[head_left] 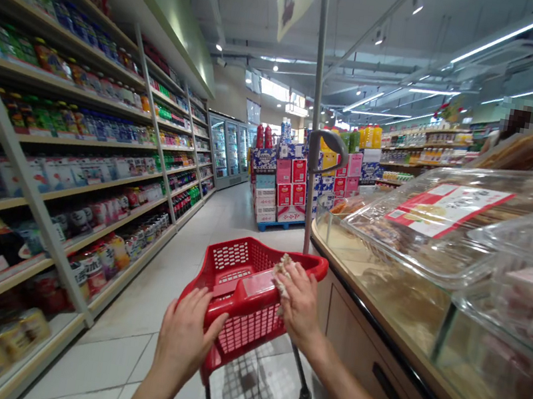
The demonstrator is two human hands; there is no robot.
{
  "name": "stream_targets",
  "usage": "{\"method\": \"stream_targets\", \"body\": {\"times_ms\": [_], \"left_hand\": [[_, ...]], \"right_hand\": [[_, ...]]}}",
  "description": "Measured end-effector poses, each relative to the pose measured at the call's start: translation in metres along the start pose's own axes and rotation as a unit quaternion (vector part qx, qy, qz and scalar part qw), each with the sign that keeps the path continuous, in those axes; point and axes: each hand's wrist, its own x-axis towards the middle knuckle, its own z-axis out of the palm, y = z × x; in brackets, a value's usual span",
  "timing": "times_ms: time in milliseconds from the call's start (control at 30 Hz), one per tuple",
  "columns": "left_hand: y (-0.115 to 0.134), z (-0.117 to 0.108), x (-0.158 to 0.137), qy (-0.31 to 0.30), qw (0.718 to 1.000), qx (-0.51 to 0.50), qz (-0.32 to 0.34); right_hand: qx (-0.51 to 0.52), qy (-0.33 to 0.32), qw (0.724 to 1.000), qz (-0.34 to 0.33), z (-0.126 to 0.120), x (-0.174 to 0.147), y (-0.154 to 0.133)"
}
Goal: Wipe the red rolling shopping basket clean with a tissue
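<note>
"Left side?"
"Shelves (60, 254) of drinks. Left hand (185, 332) next: fingers close together, curled over the red cart (251, 297), thumb apart."
"Cart's position?"
"Beside the counter (357, 328). Crumpled pale cloth (281, 271) on its handle, pinned under the right hand (299, 297), fingers slightly spread."

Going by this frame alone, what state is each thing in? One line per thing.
Left hand: fingers curled over cart handle
Right hand: pressing pale wad against cart handle
Pale wad: crumpled; cloth or tissue unclear
Red cart: upright
Labelled clear tray: lid on
Counter cabinet: shut
Drink cartons: stacked
Ceiling strip light: lit
</note>
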Motion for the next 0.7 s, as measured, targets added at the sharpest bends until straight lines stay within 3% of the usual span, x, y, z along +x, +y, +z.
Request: {"method": "stream_targets", "body": {"times_ms": [67,133,267,333,533,700], "left_hand": [[-0.003,-0.004,0.0,-0.027,1.0,-0.007,0.001],[0.002,-0.009,-0.001,-0.038,0.999,-0.006,-0.004],[0.017,-0.012,-0.007,-0.019,0.999,-0.036,0.013],[0.016,-0.009,-0.01,-0.011,0.996,-0.074,0.039],[0.014,-0.006,-0.016,-0.016,0.991,-0.135,0.009],[0.042,-0.011,-0.012,-0.033,0.991,-0.128,0.009]], "right_hand": [[0.027,-0.016,0.998,-0.051,0.002,-0.002,-0.017],[0.045,-0.03,0.997,-0.06,0.004,0.003,-0.021],[0.028,-0.025,0.998,0.045,0.002,0.02,0.005],[0.018,-0.017,0.998,0.063,-0.002,0.02,0.011],[0.061,-0.074,0.992,-0.087,-0.013,-0.005,-0.023],[0.044,-0.047,0.998,-0.012,-0.013,0.007,-0.007]]}}
